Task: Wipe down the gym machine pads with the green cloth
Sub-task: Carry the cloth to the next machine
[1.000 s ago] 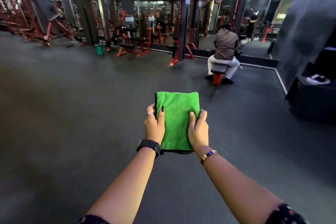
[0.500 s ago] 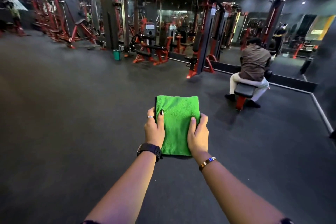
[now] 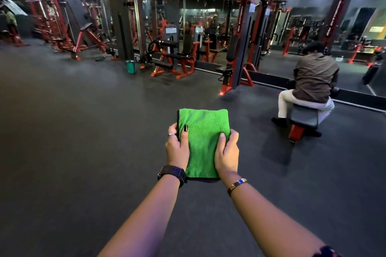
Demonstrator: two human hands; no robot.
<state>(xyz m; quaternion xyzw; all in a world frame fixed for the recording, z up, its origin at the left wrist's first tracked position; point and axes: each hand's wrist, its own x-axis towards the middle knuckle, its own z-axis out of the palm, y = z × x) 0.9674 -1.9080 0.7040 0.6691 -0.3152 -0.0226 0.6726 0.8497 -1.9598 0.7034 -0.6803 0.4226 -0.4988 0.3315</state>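
Green cloth (image 3: 203, 142) folded into a thick rectangle, held flat out in front at arm's length over the dark gym floor (image 3: 73, 142); no pad touching it, so wiping judged not yet begun.

Left hand (image 3: 177, 148) clamps the cloth's left edge, thumb on top, fingers curled under; right hand (image 3: 226, 150) clamps the right edge the same way; both closed on the fabric, neither spread.

Handling, judged: terry-like pile, soft and light; will sag or unfold if gripped at one corner only; not slippery, not fragile; folded layers can shear apart under pressure. Best hold for wiping: palm flat over the middle of the folded stack, fingers pinning the open edges; one hand is likely enough.

Surroundings: red-framed machines (image 3: 173, 58) with dark pads stand along the mirrored wall, well apart from the cloth; a small green bin (image 3: 130, 66) stands beside them; a seated person (image 3: 313, 81) occupies a bench (image 3: 304, 119) to the right, nearer than the machines; that pad is in use, so likely not the first target.

Risk: cloth unfolding mid-stroke; cannot tell whether it is damp.
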